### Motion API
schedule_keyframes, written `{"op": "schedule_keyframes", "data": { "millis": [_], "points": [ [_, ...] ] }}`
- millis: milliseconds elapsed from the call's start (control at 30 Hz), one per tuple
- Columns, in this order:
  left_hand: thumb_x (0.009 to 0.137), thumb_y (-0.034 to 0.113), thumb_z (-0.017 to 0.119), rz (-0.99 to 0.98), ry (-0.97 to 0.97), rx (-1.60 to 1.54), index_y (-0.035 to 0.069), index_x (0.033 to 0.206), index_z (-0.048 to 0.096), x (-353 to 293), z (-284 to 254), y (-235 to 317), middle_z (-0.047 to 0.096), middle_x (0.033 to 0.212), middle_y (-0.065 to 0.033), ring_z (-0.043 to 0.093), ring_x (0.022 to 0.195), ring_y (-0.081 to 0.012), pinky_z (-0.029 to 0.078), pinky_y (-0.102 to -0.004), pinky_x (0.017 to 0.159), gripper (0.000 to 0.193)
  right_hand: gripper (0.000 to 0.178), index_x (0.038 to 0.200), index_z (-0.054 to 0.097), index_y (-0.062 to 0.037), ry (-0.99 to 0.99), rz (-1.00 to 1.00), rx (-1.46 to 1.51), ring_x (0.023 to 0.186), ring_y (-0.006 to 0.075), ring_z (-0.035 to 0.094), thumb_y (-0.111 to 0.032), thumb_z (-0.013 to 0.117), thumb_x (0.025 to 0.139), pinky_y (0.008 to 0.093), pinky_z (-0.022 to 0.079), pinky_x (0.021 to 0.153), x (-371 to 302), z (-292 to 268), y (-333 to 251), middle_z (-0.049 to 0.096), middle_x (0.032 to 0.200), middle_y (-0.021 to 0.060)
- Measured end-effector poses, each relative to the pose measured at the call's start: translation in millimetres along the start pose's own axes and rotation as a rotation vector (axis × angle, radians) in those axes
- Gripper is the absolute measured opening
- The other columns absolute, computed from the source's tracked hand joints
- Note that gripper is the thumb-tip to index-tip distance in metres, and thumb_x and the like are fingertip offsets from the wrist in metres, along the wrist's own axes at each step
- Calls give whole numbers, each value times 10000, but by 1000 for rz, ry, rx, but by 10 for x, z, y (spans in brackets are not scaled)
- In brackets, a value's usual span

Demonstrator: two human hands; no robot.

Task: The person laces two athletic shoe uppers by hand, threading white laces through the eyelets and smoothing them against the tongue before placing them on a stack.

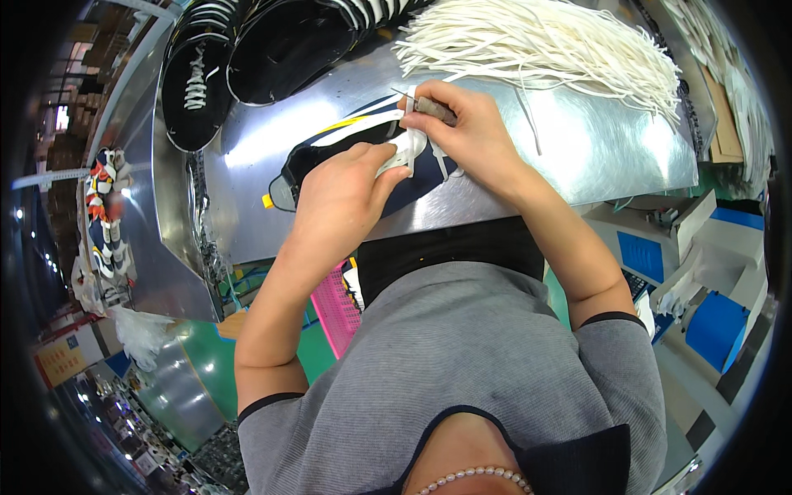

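Note:
A dark blue shoe (421, 188) with white stripes and a yellow line lies on its side on the metal table, close to my body. My left hand (342, 186) is closed at the shoe's opening, pinching a white lace (404, 153) between thumb and fingers. A hook tool (436, 110) with a wrapped brown grip is held in my right hand (474, 136). Its thin metal tip points left above the shoe, beside a strand of the lace. Where the tip meets the lace is too small to make out. A loose white end hangs over the shoe's side.
A heap of white laces (536, 49) covers the far right of the table (594, 161), one strand trailing toward me. At the far left stand a laced dark shoe (195, 91) and more dark shoes (289, 49). A pink basket (337, 309) sits below the table's near edge.

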State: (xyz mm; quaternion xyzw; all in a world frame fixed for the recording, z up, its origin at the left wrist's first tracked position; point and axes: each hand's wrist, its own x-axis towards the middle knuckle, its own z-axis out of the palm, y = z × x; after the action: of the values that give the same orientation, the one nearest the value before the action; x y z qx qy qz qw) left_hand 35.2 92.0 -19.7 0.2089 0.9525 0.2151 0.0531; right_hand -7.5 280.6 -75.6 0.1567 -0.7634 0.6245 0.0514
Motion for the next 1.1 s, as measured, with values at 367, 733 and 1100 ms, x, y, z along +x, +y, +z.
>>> {"op": "schedule_keyframes", "data": {
  "millis": [367, 733, 1100],
  "points": [
    [914, 455, 651, -169, 105, 45, 93, 690, 656, 298, 368, -74, 575, 550, -85, 591, 530, -293, 440, -400, 517, 426, 350, 1072, 554, -1, -79, 466, 20, 708, 249, 675, -279, 693, 909, 355, 510, 680, -148, -211, -81, 697, 791, 127],
    [925, 427, 649, -130, 179, 177, 78, 583, 562, 341, 453, -67, 522, 510, -97, 544, 481, -297, 394, -406, 466, 496, 199, 929, 576, -42, -185, 219, -235, 762, 377, 661, -217, 667, 908, 469, 506, 675, -460, -244, 51, 675, 794, 156],
    [843, 96, 729, 64, -48, -82, 4, 1126, 659, 164, 322, -37, 718, 939, -186, 706, 826, -344, 527, -363, 715, 305, 234, 981, 521, 0, -200, 232, -388, 750, 413, 654, -146, 680, 890, 473, 509, 667, -432, -116, 21, 653, 758, 205]
  ]
}}
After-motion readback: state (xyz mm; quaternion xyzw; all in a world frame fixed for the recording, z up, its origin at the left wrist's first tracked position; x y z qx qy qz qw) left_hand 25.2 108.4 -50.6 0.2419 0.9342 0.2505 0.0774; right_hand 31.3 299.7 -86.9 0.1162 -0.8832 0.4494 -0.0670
